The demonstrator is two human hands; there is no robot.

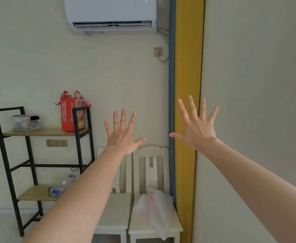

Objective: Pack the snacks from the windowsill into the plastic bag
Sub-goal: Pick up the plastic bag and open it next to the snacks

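A white plastic bag (156,210) with red print lies slumped on the seat of the right-hand white chair (176,228), low in the middle of the view. My left hand (123,135) is raised in front of me with fingers spread wide, holding nothing, well above the chairs. My right hand (199,127) is raised the same way, fingers apart and empty, in front of the yellow curtain. No windowsill and no snacks are in sight.
A second white chair (114,213) stands left of the first. A black-framed shelf unit (43,132) at left carries a red tote bag (71,113), a clear container (25,122) and bottles lower down. A yellow curtain (187,85) hangs beside the wall; an air conditioner (111,14) is overhead.
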